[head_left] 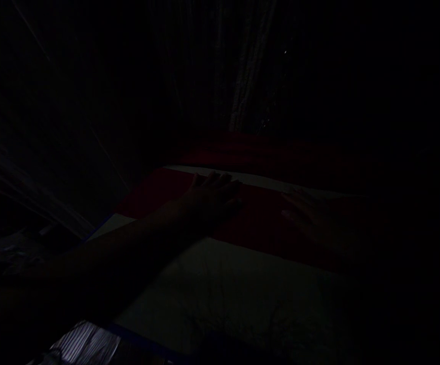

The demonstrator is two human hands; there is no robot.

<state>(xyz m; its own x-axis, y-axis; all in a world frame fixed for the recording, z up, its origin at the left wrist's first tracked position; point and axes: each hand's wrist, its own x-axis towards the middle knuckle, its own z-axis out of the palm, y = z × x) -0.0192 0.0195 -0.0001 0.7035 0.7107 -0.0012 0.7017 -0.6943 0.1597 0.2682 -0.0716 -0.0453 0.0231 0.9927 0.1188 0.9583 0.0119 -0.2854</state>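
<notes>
The scene is very dark. My left hand lies flat with its fingers stretched out on a dark red cloth spread across a pale surface. My right hand is faintly visible to the right, also resting flat on the red cloth with fingers extended. Neither hand holds anything that I can make out.
Pale curtain-like fabric hangs behind the red cloth. Light folds of material slope down at the left. A shiny striped object sits at the lower left by a blue edge.
</notes>
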